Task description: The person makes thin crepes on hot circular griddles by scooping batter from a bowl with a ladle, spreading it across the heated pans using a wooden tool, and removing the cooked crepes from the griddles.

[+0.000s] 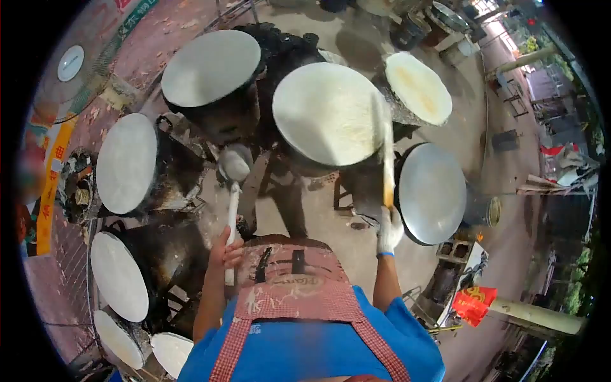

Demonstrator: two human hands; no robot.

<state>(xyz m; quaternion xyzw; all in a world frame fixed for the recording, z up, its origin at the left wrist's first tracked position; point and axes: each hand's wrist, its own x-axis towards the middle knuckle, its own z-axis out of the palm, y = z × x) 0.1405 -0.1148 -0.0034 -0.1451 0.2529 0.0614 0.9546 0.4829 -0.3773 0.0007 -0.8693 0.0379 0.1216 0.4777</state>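
Observation:
My bare left hand point(227, 252) is closed round the pale handle of a ladle point(235, 164), whose bowl hangs above the floor between the stoves. My right hand point(390, 230), in a white glove with a blue cuff, grips a long wooden scraper point(387, 159). The scraper reaches up along the right edge of a round griddle point(328, 114) coated with pale batter. Just right of my gloved hand is a bare grey griddle point(433, 193). Beyond it lies a griddle with a yellowish, lightly browned sheet point(419, 88).
White-coated griddles stand at upper left point(211, 68), left point(126, 163) and lower left point(119, 276), with two more below. Dark stoves support them. A small stand point(453, 274) with a red bag point(474, 305) is at right. Buckets point(410, 32) stand at the back.

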